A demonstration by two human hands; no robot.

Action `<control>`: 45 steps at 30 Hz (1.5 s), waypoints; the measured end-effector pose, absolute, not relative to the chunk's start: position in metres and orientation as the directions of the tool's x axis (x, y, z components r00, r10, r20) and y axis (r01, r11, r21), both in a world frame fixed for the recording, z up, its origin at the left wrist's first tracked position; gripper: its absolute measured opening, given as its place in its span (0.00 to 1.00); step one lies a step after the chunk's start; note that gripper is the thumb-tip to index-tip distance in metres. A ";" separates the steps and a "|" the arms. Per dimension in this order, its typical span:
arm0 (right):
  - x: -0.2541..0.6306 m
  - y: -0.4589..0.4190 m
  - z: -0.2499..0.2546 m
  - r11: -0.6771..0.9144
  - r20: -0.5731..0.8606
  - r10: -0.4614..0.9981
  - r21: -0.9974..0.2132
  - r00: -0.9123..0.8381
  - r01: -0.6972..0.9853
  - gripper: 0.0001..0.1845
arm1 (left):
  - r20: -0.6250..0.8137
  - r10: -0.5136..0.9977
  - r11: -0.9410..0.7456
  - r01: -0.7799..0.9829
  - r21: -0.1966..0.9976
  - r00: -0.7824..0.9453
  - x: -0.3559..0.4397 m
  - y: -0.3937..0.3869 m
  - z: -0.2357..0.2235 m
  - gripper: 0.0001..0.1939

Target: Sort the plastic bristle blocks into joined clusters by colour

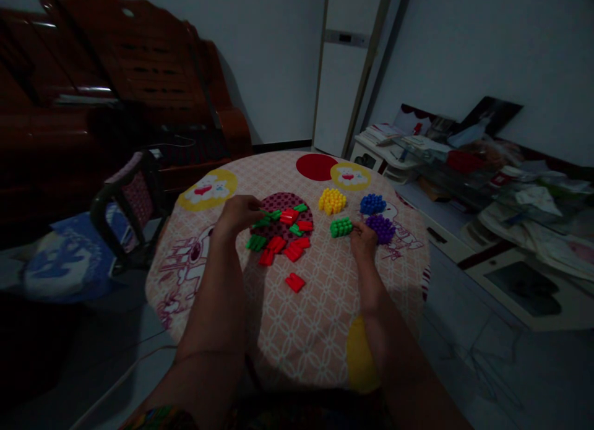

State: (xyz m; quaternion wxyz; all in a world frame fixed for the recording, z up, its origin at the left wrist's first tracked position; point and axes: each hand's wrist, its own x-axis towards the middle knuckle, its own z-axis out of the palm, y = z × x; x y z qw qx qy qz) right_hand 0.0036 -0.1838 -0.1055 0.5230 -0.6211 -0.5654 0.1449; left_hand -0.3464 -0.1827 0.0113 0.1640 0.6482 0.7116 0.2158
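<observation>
My left hand (239, 216) is over the left side of a pile of loose plastic building pieces, with its fingers closed at a green plastic piece (263, 220). Red plastic pieces (294, 250) and more green ones lie just right of and below it. My right hand (364, 239) has its fingertips closed on the right end of a green block cluster (341, 227). Close beside that hand, on its right, sits a purple block cluster (381, 229). A yellow block cluster (332, 201) and a blue block cluster (372, 203) stand farther back. One red piece (295, 282) lies apart, nearer me.
A patterned cloth covers the round table (306, 331). Behind it on the left are a wooden bench (139, 65) and a chair (125, 201). A low cabinet (482, 244) piled with papers and bags runs along the right.
</observation>
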 end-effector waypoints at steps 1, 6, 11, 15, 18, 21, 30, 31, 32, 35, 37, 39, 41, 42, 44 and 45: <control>0.003 -0.183 -0.106 0.184 0.405 0.857 -0.819 0.320 0.543 0.21 | 0.063 0.996 0.017 0.828 0.560 -0.063 -0.334 -0.181 0.010 0.13; 0.004 -0.182 -0.106 0.149 0.380 0.865 -0.819 0.329 0.554 0.21 | 0.154 0.962 -0.271 0.705 0.655 0.227 -0.263 -0.164 0.000 0.14; 0.004 -0.184 -0.106 0.181 0.423 0.849 -0.797 0.318 0.576 0.20 | 0.191 0.942 -0.334 0.697 0.634 0.278 -0.215 -0.141 -0.004 0.18; 0.002 -0.187 -0.103 0.186 0.424 0.848 -0.799 0.317 0.572 0.20 | 0.189 0.933 -0.358 0.738 0.572 0.306 -0.199 -0.132 -0.006 0.23; 0.001 -0.188 -0.101 0.182 0.417 0.854 -0.801 0.313 0.570 0.20 | 0.137 0.926 -0.371 0.783 0.498 0.352 -0.198 -0.134 -0.011 0.23; 0.000 -0.187 -0.101 0.174 0.415 0.851 -0.800 0.321 0.574 0.20 | 0.079 0.942 -0.329 0.847 0.417 0.326 -0.203 -0.139 -0.017 0.21; -0.001 -0.188 -0.098 0.161 0.405 0.854 -0.802 0.326 0.575 0.20 | 0.099 0.955 -0.297 0.880 0.370 0.281 -0.214 -0.139 -0.015 0.18; -0.001 -0.188 -0.098 0.160 0.404 0.855 -0.803 0.326 0.575 0.20 | 0.129 0.953 -0.304 0.871 0.386 0.275 -0.212 -0.138 -0.015 0.19; -0.001 -0.188 -0.098 0.157 0.401 0.856 -0.802 0.325 0.576 0.20 | 0.164 0.948 -0.317 0.859 0.402 0.273 -0.209 -0.137 -0.015 0.20; -0.001 -0.188 -0.098 0.159 0.406 0.858 -0.794 0.316 0.587 0.20 | 0.243 0.930 -0.361 0.815 0.453 0.276 -0.195 -0.135 -0.019 0.21; 0.000 -0.188 -0.098 0.173 0.421 0.853 -0.786 0.308 0.594 0.20 | 0.251 0.925 -0.375 0.795 0.477 0.285 -0.183 -0.133 -0.024 0.20; 0.000 -0.188 -0.099 0.176 0.425 0.852 -0.783 0.307 0.597 0.20 | 0.241 0.925 -0.377 0.790 0.484 0.294 -0.172 -0.132 -0.029 0.18; 0.001 -0.188 -0.099 0.165 0.414 0.856 -0.786 0.308 0.596 0.20 | 0.229 0.929 -0.366 0.796 0.482 0.289 -0.165 -0.132 -0.033 0.17; 0.001 -0.188 -0.099 0.160 0.408 0.860 -0.787 0.307 0.596 0.20 | 0.224 0.933 -0.356 0.802 0.480 0.281 -0.163 -0.131 -0.034 0.16; 0.001 -0.188 -0.099 0.154 0.400 0.863 -0.790 0.309 0.593 0.21 | 0.208 0.942 -0.332 0.815 0.476 0.263 -0.160 -0.130 -0.034 0.15; 0.000 -0.189 -0.098 0.155 0.400 0.863 -0.792 0.308 0.591 0.21 | 0.199 0.945 -0.326 0.818 0.473 0.261 -0.160 -0.130 -0.034 0.14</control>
